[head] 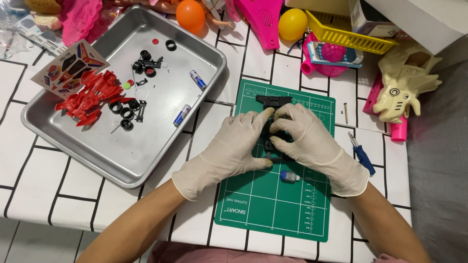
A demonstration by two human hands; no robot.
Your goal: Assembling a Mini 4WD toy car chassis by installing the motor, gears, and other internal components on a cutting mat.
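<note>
Gloves on both; left hand point(229, 148) and right hand point(312, 143) curl their fingers around a black toy car frame point(274, 104) on the green mat point(273, 204); metal tray point(161, 146) at ten o'clock; screwdriver point(361, 156) at three.

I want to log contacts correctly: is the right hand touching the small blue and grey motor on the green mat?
Apart. The head view shows a strip of green cutting mat between the right hand and the small motor, which lies alone below it.

Gloved left hand point(226, 148), right hand point(314, 143), seemingly gripping black chassis point(274, 101), green mat point(273, 209)
</note>
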